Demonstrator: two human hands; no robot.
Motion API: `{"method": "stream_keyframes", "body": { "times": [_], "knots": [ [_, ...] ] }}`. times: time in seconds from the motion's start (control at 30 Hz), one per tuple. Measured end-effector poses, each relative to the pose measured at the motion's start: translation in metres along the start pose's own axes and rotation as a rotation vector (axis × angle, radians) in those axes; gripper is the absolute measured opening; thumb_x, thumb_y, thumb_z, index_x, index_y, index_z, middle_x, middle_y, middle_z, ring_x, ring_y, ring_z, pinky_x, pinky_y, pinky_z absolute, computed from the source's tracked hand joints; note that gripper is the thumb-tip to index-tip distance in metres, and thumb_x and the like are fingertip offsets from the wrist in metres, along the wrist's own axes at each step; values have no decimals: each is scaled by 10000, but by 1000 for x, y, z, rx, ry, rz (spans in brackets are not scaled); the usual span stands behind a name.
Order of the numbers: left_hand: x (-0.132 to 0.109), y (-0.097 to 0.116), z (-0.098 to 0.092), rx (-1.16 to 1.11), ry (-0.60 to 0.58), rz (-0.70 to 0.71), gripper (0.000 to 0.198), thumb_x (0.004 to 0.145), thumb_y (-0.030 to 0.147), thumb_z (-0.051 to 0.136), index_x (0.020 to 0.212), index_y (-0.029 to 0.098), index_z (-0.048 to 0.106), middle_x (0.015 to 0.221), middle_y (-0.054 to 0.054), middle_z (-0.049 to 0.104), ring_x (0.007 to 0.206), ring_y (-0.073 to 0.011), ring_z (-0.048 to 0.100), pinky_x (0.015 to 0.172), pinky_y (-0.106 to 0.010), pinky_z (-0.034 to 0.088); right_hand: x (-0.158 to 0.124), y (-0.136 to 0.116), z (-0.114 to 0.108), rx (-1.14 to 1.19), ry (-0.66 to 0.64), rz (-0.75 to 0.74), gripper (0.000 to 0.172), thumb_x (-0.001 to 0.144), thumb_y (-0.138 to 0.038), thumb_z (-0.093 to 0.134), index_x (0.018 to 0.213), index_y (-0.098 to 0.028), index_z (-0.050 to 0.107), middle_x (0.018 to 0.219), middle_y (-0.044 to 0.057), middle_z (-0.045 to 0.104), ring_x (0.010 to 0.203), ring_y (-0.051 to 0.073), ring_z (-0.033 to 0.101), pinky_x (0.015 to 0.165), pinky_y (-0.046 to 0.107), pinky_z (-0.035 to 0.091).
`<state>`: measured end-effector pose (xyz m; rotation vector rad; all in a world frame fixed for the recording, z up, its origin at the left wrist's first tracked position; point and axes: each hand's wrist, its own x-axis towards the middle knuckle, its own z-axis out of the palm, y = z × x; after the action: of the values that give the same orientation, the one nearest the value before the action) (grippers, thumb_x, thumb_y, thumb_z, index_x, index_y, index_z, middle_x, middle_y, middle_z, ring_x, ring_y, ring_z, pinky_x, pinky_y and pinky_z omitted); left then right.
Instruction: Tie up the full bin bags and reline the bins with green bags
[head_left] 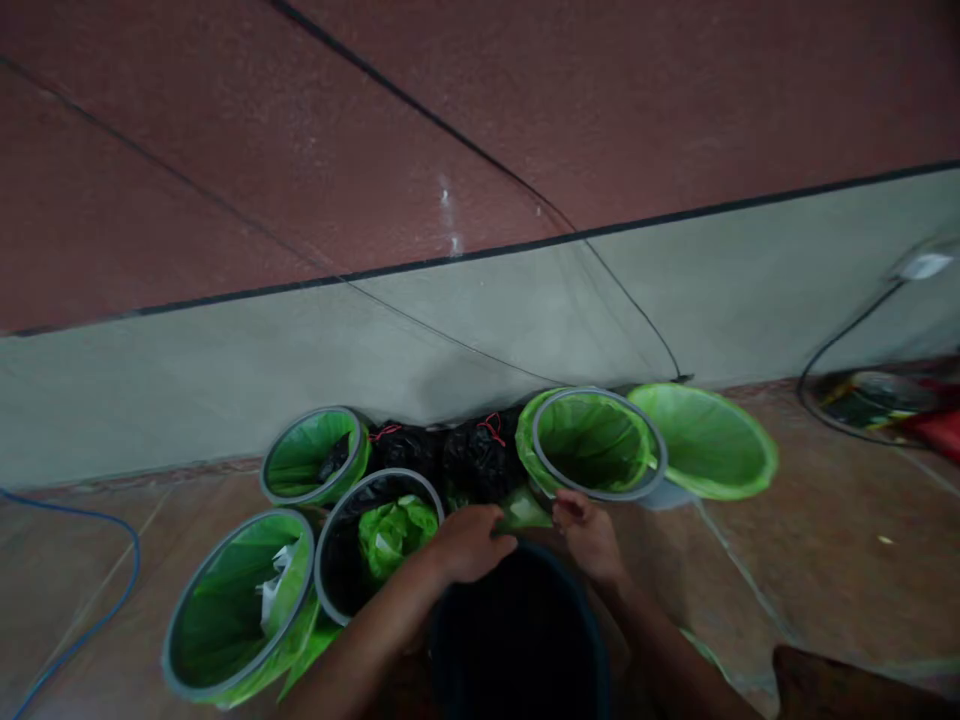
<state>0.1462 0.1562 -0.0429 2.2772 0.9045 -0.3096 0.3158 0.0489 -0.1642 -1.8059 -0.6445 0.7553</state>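
Right below your hands sits the dark bucket (517, 640), no lining I can make out in it, so that one looks not done yet. Your left hand (474, 545) has thumb and finger parted, nothing visible between, while your right hand (589, 535) curls in and I can't tell if it's got anything. Just past your right hand, the ringed bin (596, 435) and the ringless bin (709, 440) are already lined in green, though that last one seems short a ring.
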Motion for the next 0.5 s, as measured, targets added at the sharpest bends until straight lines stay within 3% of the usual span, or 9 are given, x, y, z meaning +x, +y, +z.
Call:
{"method": "stream_keyframes", "body": {
  "times": [0.17, 0.3, 0.37, 0.5],
  "knots": [
    [-17, 22, 34, -124, 47, -79, 374, 843, 375, 522, 1087, 160, 707, 1013, -100, 735, 937, -238, 676, 829, -310, 481, -22, 13, -41, -13, 118, 40, 287, 729, -345, 582, 944, -173, 662, 824, 92, 733, 772, 257, 691, 763, 397, 538],
    [-40, 19, 83, -247, 48, -258, 445, 872, 384, 467, 1160, 113, 670, 1057, -118, 727, 975, -220, 671, 863, -291, 475, -22, 14, -65, 112, 236, 378, 172, 788, -313, 564, 803, -154, 627, 568, 27, 616, 500, 175, 572, 505, 296, 453],
    [-51, 15, 106, -239, -17, -323, 475, 882, 373, 433, 1189, 86, 655, 1128, -144, 712, 1055, -238, 657, 924, -307, 466, -14, 10, -73, 131, 262, 469, 264, 852, -361, 521, 682, -167, 574, 496, 12, 543, 435, 146, 500, 458, 282, 400],
    [-71, 16, 138, -95, -115, -357, 637, 850, 394, 465, 1362, 21, 527, 1405, -209, 543, 1317, -300, 499, 1118, -362, 345, 6, -5, -87, 125, 248, 443, 414, 918, -471, 433, 606, -205, 489, 491, 8, 484, 474, 130, 465, 500, 287, 389]
  ]
}}
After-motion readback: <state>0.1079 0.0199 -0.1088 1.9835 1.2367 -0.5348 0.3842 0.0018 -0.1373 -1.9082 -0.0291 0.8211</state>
